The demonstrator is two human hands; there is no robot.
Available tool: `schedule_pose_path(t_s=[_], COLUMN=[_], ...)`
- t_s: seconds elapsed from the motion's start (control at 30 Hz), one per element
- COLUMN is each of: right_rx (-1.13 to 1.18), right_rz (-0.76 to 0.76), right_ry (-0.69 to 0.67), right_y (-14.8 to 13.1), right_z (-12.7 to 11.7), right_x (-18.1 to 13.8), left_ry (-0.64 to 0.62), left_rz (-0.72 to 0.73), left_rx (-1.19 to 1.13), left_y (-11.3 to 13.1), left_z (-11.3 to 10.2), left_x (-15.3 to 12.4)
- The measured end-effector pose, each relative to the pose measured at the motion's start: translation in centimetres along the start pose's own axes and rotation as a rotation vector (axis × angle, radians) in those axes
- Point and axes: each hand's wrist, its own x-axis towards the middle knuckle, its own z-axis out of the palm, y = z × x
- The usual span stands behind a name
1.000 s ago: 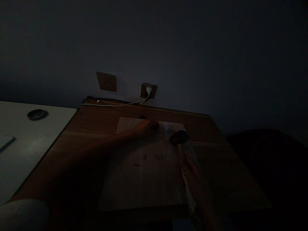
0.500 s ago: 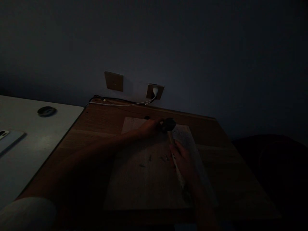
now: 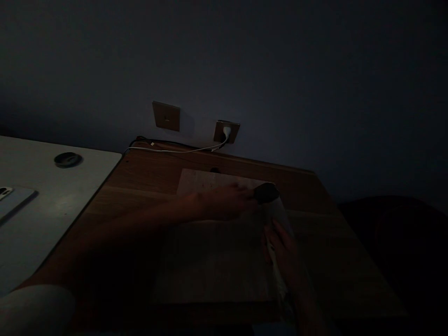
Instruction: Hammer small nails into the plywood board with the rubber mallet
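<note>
The scene is very dark. A pale wooden board (image 3: 210, 261) lies on a brown wooden desk (image 3: 140, 186). My right hand (image 3: 283, 254) is wrapped round the light handle of a hammer, whose dark head (image 3: 266, 192) sits over the board's far right corner. My left hand (image 3: 227, 203) reaches across the board with its fingertips right beside the hammer head, pinched together; what they hold is too dark to name. The small nails on the board are hidden under my left arm.
A white table (image 3: 42, 210) adjoins the desk on the left, with a round dark grommet (image 3: 67, 159) and a phone (image 3: 12, 198) at its left edge. On the wall are a switch plate (image 3: 166, 115) and a socket (image 3: 227, 131) with a white plug and cable (image 3: 175, 150).
My left hand has drawn nearer to me and rightward across the board. The hammer head has shifted right and slightly nearer, and the loose nails are now covered by my arm.
</note>
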Motion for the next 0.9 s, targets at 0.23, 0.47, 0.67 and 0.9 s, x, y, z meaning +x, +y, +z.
schedule_pose_path(t_s=[0.23, 0.47, 0.67, 0.9], right_rx=[-0.083, -0.067, -0.019, -0.025], right_rz=[0.008, -0.002, -0.023, -0.038], right_ry=[0.090, 0.112, 0.038, 0.014], right_y=[1.7, 0.9, 0.6, 1.4], right_z=[-1.9, -1.2, -0.6, -0.3], right_x=[-0.7, -1.7, -1.8, -1.4], left_ry=[-0.210, -0.135, 0.152, 0.218], left_rz=[0.223, 0.288, -0.163, -0.311], left_rx=[0.110, 0.182, -0.173, -0.231], left_y=[5.7, 3.4, -5.1, -7.6], left_z=[2.5, 1.4, 0.5, 3.4], left_x=[-0.4, -0.3, -1.2, -2.5])
